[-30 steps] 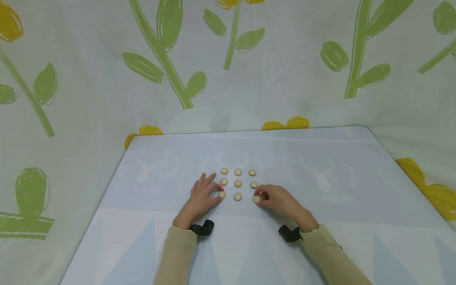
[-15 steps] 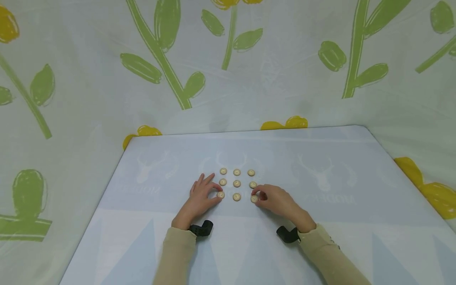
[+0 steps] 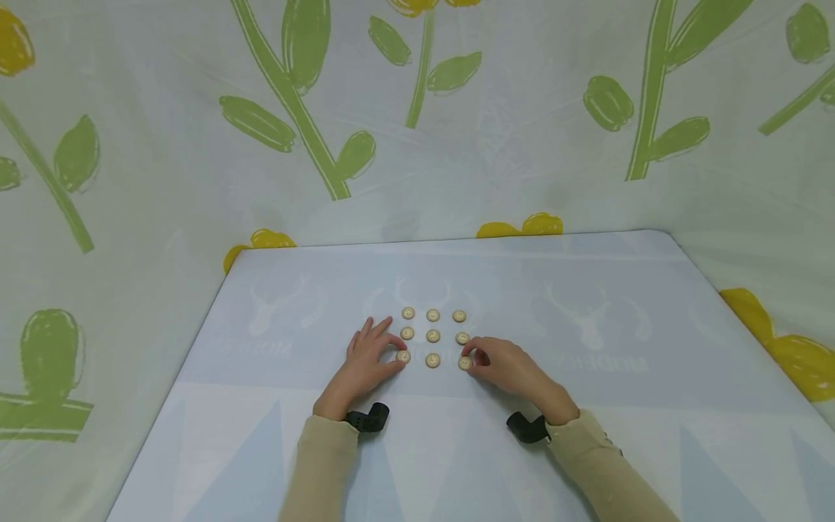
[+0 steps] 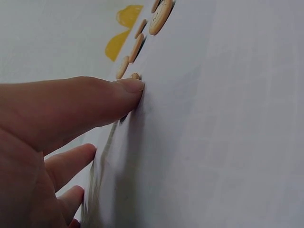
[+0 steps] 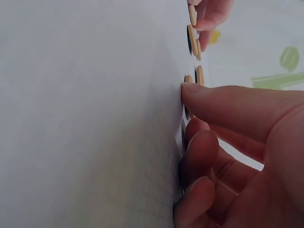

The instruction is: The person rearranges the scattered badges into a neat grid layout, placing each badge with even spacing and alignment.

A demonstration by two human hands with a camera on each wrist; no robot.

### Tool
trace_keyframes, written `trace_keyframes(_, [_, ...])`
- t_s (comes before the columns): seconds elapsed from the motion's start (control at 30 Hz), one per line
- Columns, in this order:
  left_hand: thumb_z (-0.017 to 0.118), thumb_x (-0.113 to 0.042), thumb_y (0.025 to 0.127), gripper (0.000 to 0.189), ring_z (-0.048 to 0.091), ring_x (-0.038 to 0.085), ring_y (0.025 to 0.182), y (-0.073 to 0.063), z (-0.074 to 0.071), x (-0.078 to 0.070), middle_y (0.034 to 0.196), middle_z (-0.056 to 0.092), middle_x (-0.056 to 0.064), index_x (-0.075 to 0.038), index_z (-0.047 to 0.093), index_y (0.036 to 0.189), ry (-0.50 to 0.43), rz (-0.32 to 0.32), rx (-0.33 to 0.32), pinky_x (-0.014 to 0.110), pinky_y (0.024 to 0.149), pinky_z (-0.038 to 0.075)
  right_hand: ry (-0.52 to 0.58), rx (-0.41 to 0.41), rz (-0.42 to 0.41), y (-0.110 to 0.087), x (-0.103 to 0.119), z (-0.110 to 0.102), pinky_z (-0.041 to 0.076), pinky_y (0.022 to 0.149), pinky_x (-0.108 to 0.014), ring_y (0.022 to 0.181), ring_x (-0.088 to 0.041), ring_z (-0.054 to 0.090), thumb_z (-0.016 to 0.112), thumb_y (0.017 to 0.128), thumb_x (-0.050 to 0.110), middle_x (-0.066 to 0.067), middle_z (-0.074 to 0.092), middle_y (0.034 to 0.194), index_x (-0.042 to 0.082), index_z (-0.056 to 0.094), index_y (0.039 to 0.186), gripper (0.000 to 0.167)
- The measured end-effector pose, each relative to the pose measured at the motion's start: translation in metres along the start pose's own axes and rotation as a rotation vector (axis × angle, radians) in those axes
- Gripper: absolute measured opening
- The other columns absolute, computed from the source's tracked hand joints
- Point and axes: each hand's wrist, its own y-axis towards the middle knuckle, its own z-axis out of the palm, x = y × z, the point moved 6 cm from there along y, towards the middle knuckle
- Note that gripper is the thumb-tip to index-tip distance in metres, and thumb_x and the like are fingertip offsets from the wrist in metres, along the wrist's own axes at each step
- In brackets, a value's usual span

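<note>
Several round, light wooden buttons lie on the table in three rows of three. My left hand [image 3: 365, 361] pinches the near-left button [image 3: 404, 357] between thumb and index finger, its other fingers spread on the tabletop. At the opposite end of that row, my right hand [image 3: 512, 368] pinches the near-right button [image 3: 465, 363], with the remaining fingers curled. Between the hands lies the near-middle button [image 3: 433, 360], touched by neither. In the left wrist view the thumb [image 4: 114, 95] covers most of its button. The right thumb [image 5: 223, 104] likewise hides much of its own.
A pale tablecloth [image 3: 450, 449] with faint deer heads and blue triangles covers the table. Behind it hangs a whitish backdrop [image 3: 522, 145] with green stems and yellow flowers. The centre button [image 3: 433, 336] and the far-row middle button [image 3: 433, 315] lie beyond the hands.
My right hand has shifted its button very slightly left and away from me. The left hand keeps its hold in place. The head view has moved a little.
</note>
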Motion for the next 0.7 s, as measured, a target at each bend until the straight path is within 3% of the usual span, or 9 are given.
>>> trace_keyframes(0.7, [0.068, -0.022, 0.078, 0.017, 0.003, 0.034, 0.134, -0.0004, -0.0016, -0.0004, 0.144, 0.027, 0.010, -0.021, 0.060, 0.093, -0.020, 0.028, -0.004, 0.054, 0.102, 0.002, 0.018, 0.001, 0.028, 0.0001, -0.0012, -0.0005, 0.037, 0.057, -0.027, 0.062, -0.010, 0.044, 0.067, 0.078, 0.018, 0.007, 0.048, 0.068, 0.018, 0.060, 0.093, 0.017])
